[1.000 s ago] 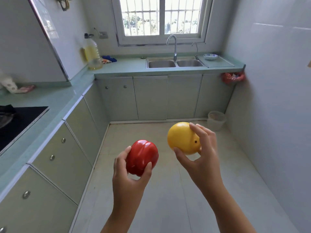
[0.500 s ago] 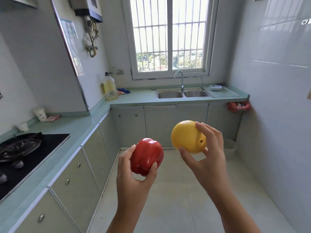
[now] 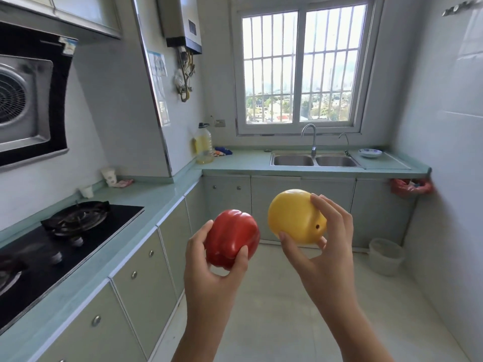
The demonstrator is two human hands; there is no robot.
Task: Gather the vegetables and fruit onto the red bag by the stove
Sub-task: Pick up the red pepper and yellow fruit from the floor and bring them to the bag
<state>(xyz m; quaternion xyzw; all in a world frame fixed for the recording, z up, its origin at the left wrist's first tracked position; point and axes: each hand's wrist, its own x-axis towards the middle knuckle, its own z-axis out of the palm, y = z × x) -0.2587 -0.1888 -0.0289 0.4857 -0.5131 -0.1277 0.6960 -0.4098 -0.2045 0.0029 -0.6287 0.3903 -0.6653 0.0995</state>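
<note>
My left hand grips a glossy red bell pepper at chest height over the floor, thumb and fingers curled round its underside. Beside it, my right hand holds a yellow bell pepper slightly higher, fingertips spread round its right side and base. The black gas stove is set into the green counter at the left. No red bag lies by the stove in this view; a red plastic bag hangs at the far right end of the sink counter.
The green counter runs along the left wall and across the back, with a double sink, an oil bottle, paper cups and a small dish. A translucent bin stands on the floor at the right.
The view has tilted upward, bringing the stove, range hood and water heater into sight. Both hands keep their peppers in the same hold, close together in front of me.
</note>
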